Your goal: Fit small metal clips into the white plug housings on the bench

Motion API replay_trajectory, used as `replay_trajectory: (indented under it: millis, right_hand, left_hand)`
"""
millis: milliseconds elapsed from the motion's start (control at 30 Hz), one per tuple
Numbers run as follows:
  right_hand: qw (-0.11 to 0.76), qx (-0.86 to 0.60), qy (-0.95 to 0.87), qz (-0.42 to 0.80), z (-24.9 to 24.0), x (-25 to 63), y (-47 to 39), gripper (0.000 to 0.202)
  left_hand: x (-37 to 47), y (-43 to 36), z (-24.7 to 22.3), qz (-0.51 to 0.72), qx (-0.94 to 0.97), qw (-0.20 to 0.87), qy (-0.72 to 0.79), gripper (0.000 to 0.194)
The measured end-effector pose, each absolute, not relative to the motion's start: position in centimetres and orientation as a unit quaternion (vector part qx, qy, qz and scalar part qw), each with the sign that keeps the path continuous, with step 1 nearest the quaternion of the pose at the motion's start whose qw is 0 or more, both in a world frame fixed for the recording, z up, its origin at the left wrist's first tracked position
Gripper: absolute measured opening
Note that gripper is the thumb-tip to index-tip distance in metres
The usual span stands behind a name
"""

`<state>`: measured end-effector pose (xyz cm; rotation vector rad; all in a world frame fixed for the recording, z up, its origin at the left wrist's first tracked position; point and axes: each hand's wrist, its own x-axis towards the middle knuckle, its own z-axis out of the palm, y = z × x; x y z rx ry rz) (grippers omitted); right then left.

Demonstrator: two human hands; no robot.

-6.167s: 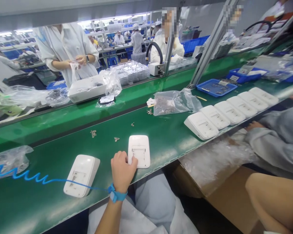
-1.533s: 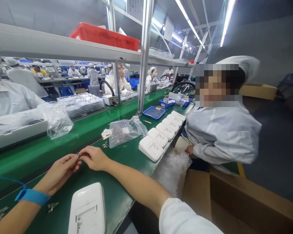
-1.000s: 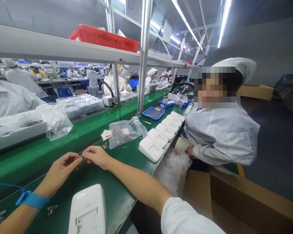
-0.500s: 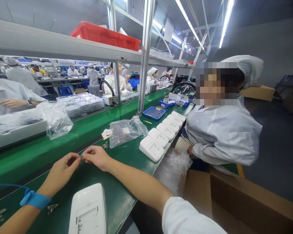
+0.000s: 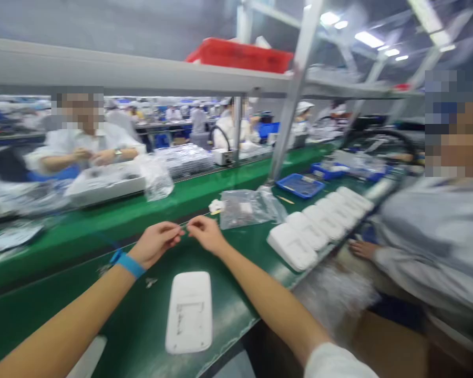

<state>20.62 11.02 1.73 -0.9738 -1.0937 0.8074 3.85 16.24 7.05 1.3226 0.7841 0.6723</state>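
Note:
My left hand (image 5: 160, 242), with a blue wrist strap (image 5: 129, 264) below it, is pinched closed over the green bench. Close to its right, my right hand (image 5: 205, 232) is also pinched, the fingertips of both nearly meeting. Whatever lies between the fingers is too small and blurred to name. Below the hands, a white plastic housing (image 5: 189, 312) lies flat on the bench. Small metal parts (image 5: 151, 282) rest near my left wrist. Behind my right hand is a clear plastic bag (image 5: 244, 207) of small parts.
White housings (image 5: 294, 247) stand in a row along the right edge. Blue trays (image 5: 300, 185) are behind them. A metal post (image 5: 297, 89) holds a shelf with a red bin (image 5: 244, 56). A co-worker's sleeve (image 5: 425, 262) is at right; another person sits across the bench.
The view has swung left, so the bench and co-worker appear farther right. My hands are still close together, their fingertips now slightly apart. More of the white housing shows.

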Motion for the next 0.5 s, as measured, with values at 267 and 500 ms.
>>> replay_trajectory:
  millis: [267, 500]
  right_hand:
    - [0.667, -0.362, -0.425, 0.494, 2.0, 21.5, 9.9, 0.026]
    - [0.679, -0.358, -0.390, 0.508, 2.4, 21.3, 9.5, 0.030]
  left_hand:
    - [3.7, 16.2, 6.8, 0.327, 0.611, 0.649, 0.314, 0.038]
    - [3.5, 16.1, 7.0, 0.353, 0.696, 0.555, 0.287, 0.022]
